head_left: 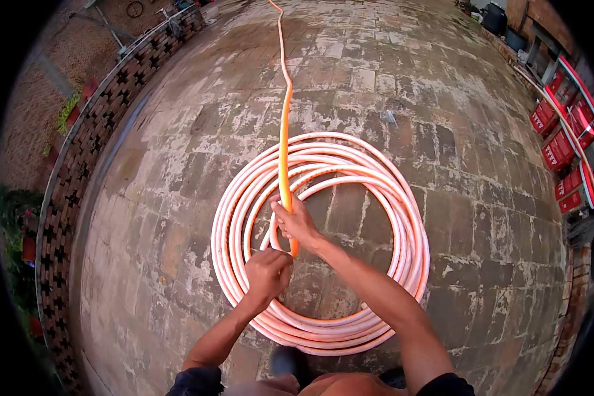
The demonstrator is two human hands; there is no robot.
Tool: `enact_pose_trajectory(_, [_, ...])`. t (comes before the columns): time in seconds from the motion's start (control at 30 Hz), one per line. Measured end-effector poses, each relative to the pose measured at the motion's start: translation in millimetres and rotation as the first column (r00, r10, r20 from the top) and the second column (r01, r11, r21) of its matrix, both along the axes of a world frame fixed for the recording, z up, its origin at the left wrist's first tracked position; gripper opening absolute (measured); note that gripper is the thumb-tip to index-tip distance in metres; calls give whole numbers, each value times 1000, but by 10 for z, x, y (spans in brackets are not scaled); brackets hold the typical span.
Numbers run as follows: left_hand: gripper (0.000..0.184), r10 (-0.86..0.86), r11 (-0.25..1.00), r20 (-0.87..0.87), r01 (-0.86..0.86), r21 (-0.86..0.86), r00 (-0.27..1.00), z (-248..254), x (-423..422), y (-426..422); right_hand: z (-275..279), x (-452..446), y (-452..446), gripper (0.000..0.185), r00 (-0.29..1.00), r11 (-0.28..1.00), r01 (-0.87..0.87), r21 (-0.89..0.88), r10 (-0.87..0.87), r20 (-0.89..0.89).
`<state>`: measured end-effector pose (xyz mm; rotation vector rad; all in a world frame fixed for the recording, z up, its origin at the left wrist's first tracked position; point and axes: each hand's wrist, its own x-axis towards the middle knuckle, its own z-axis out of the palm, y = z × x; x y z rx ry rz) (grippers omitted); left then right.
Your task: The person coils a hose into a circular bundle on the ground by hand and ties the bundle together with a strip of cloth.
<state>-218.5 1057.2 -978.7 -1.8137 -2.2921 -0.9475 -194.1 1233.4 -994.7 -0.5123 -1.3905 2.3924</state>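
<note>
A long orange hose [284, 152] runs from far off across the paved floor toward me. Its near part lies in a wide coil [412, 244] of several loops on the ground before my feet, looking pale where light strikes it. My right hand [296, 221] is wrapped round the raised stretch of hose above the coil's inside. Just below and to the left, my left hand [268, 272] is closed at the hose where it bends down to the loops; its fingertips are partly hidden from view.
A low openwork brick wall [66, 191] curves along the left, with potted plants [69, 115] beyond it. Red boxes [558, 150] stand at the right edge. Farther back there is a dark barrel [494, 18]. My shoe [289, 364] is close to the coil's near edge.
</note>
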Motion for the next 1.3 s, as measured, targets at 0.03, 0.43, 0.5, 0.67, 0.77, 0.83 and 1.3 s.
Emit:
enact_pose_trajectory(0.03, [20,82,991,139,-96,95,987,49,-144,55,25,78,-18,21,1000,1000,-3,10,3,-19])
enact_pose_trajectory(0.43, [55,191,916,861,229,-329,472,-69,-1198,1341,-432,253,-167,11,955,728,121,-675,-270,-120])
enact_pose_trajectory(0.5, [62,195,846,825,335,-415,531,-284,-1102,1381,-481,308,-166,10,949,680,236,-694,-313,16])
enact_pose_trajectory(0.67, [65,196,689,787,489,-535,585,-637,-793,1222,-850,343,-133,21,838,695,542,-472,-491,239])
enact_pose_trajectory(0.77, [74,149,682,703,443,-582,695,-846,-683,1048,-966,426,-47,39,644,657,735,-167,-600,474])
enact_pose_trajectory(0.83, [89,323,550,682,456,-699,656,-513,-499,964,-954,461,-35,39,634,664,733,-144,-593,496])
enact_pose_trajectory(1.3, [77,-14,608,135,116,-785,991,-478,-94,438,-1023,524,227,12,730,722,632,-281,-433,529])
